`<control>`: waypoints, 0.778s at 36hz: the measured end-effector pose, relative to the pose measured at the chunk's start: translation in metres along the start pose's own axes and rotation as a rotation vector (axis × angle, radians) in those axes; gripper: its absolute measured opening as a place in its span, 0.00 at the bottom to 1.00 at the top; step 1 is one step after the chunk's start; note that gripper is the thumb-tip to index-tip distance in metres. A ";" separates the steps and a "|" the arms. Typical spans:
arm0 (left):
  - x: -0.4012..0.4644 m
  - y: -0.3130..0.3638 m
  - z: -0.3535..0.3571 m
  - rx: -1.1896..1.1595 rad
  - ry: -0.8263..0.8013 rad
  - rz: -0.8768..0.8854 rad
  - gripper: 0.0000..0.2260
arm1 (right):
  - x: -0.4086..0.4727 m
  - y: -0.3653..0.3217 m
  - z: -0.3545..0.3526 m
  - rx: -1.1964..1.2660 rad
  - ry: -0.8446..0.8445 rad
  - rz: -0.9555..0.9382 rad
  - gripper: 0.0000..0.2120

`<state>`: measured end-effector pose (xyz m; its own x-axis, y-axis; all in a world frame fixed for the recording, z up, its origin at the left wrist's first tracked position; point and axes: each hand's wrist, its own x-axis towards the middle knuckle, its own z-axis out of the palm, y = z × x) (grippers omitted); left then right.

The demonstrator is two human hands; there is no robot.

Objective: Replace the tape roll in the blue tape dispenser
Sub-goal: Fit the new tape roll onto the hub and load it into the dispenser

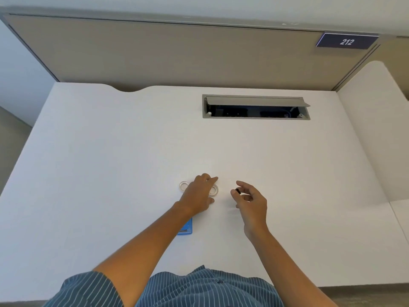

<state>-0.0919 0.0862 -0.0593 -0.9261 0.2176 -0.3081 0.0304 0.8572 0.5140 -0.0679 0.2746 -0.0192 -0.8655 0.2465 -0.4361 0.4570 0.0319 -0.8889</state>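
Two clear tape rolls lie flat on the white desk (110,173). One tape roll (183,186) shows just left of my left hand. The other tape roll (213,190) is partly covered by my left hand (198,194), whose fingers rest over it; whether they grip it I cannot tell. The blue tape dispenser (186,228) lies nearer me, mostly hidden under my left forearm. My right hand (250,200) hovers to the right of the rolls and pinches a small black piece (238,191) between thumb and forefinger.
An open cable tray (254,107) with a raised grey lid is set into the desk at the back right. A beige partition (177,54) stands behind the desk with a "212" sign (346,41). A white side panel (376,129) borders the right.
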 end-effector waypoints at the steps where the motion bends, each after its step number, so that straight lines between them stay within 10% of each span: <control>1: 0.001 0.000 0.001 0.020 0.001 0.004 0.35 | 0.000 0.000 -0.001 0.004 -0.004 0.003 0.13; 12: 0.004 0.004 0.004 0.058 0.033 0.025 0.24 | -0.003 -0.003 -0.005 0.057 -0.007 0.045 0.10; 28: -0.035 0.001 -0.023 -0.738 0.161 -0.187 0.21 | -0.011 -0.012 0.006 0.076 -0.157 0.040 0.12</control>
<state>-0.0680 0.0688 -0.0295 -0.9359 -0.0190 -0.3517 -0.3381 0.3284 0.8820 -0.0655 0.2653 -0.0044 -0.8709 0.0916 -0.4829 0.4803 -0.0497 -0.8757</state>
